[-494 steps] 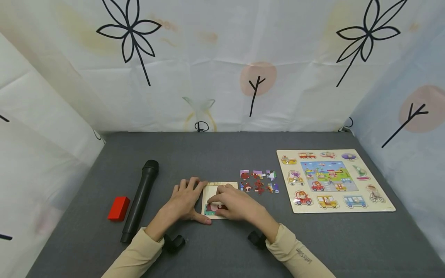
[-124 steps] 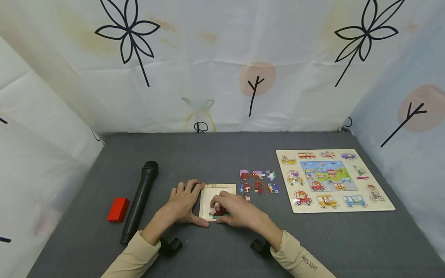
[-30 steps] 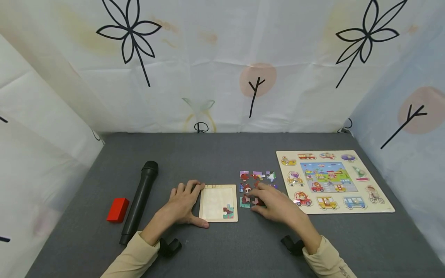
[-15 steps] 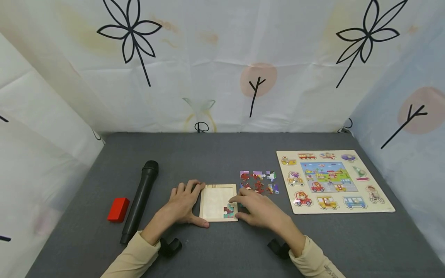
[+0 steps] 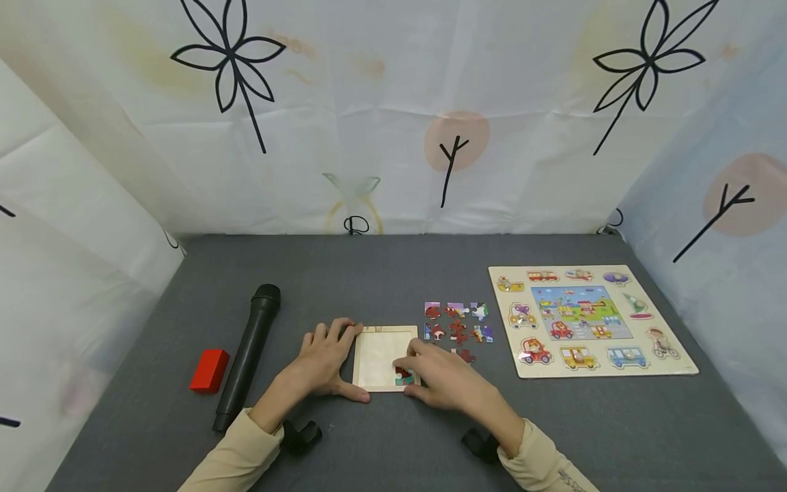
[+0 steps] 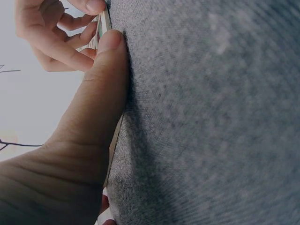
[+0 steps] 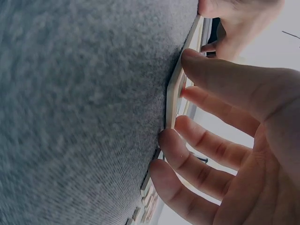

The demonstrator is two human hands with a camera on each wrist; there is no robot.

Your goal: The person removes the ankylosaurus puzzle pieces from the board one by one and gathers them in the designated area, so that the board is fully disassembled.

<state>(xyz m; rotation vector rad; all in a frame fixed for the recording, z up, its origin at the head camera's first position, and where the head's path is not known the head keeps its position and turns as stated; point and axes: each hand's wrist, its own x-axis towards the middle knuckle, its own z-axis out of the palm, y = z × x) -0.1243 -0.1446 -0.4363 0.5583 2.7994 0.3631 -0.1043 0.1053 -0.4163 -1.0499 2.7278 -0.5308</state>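
A small square wooden puzzle tray (image 5: 375, 359) lies flat in front of me. My left hand (image 5: 324, 361) spans its left side and holds it between the fingers at the far corner and the thumb at the near edge. A red and teal jigsaw piece (image 5: 404, 379) lies in the tray's near right corner. My right hand (image 5: 443, 378) reaches in from the right, fingertips over that piece. In the right wrist view its thumb (image 7: 192, 56) touches the tray's edge, and the fingers are spread and slightly bent. Several loose jigsaw pieces (image 5: 458, 331) lie right of the tray, some hidden behind my right hand.
A large vehicle puzzle board (image 5: 516, 355) lies at the right. On the left are a black microphone (image 5: 246, 359) and a red block (image 5: 210, 371). The grey table (image 5: 369, 273) ends at white printed cloth walls (image 5: 393, 89).
My right hand has moved left from the loose pieces back to the tray's near right corner. My left hand keeps holding the tray in place.
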